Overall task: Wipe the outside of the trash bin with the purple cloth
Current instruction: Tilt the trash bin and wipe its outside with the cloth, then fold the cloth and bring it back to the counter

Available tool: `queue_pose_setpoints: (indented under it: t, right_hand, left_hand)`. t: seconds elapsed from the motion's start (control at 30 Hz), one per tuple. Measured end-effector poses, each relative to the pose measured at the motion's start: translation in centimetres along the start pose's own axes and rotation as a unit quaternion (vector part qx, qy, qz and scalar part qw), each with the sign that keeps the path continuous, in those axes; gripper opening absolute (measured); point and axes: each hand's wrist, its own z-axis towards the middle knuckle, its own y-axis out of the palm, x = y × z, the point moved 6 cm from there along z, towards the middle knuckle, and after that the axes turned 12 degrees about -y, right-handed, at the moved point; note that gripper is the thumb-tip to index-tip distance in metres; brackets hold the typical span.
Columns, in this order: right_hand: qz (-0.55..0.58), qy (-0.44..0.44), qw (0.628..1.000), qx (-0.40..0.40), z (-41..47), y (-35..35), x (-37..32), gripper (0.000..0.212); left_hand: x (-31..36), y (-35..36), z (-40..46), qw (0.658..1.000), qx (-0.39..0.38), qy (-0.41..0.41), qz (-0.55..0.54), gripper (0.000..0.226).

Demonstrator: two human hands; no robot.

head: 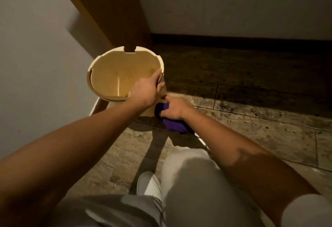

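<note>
A round beige trash bin [107, 59] stands on the floor in a corner, open at the top and with notches cut in its rim. My left hand [146, 90] grips the rim on the bin's right side, fingers over the edge. My right hand [175, 109] holds the purple cloth [175, 127] bunched up and presses it against the lower right outside of the bin, near the floor. Part of the cloth hangs below my hand. The bin's lower wall is mostly hidden by my arms.
A pale wall [36, 56] runs close along the left, and a wooden panel [111, 11] stands behind the bin. A dark skirting [242, 40] lines the far wall. Stained wood-look floor [260, 128] spreads to the right. My knees and a white shoe [149, 183] are below.
</note>
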Motion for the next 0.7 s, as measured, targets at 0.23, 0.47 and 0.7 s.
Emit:
queue_pose_setpoints:
  t: [0.23,0.47,0.7]
  right_hand:
    - [-0.006,0.016,0.999,-0.032,0.4,4.1,0.8,0.089]
    - [0.000,0.051,0.998,0.044,-3.5,-4.4,-1.2,0.094]
    - [0.079,-0.041,0.978,0.187,-15.5,-25.9,-17.7,0.072]
  left_hand:
    - [-3.6,3.7,-0.2,0.996,-0.065,-0.044,-0.037,0.060]
    - [-3.3,-1.3,-0.2,0.985,-0.106,-0.123,-0.062,0.081]
    - [5.0,-22.8,-5.0,0.841,-0.293,-0.225,-0.396,0.066]
